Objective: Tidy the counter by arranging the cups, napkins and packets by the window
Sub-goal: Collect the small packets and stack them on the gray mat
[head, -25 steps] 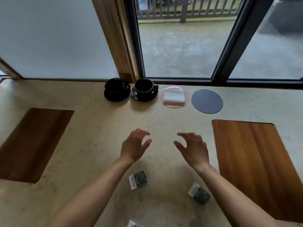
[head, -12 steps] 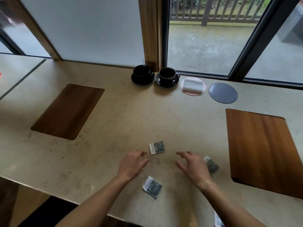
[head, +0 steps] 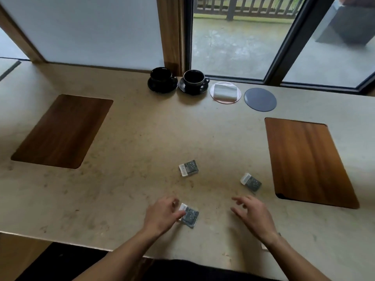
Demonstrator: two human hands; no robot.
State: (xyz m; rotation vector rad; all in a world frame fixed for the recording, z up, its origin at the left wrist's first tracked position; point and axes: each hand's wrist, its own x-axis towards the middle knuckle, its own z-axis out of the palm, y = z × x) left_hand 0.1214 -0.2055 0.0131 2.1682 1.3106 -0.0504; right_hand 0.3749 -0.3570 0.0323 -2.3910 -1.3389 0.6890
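While cups (head: 178, 81) and napkins (head: 225, 91) sit by the window, three packets (head: 188, 167) remain; left hand (head: 162, 214) fingers pinch one, right hand (head: 253, 214) spread.

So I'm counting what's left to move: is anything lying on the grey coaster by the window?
No, the grey coaster is bare, while the pink coaster beside it carries folded napkins.
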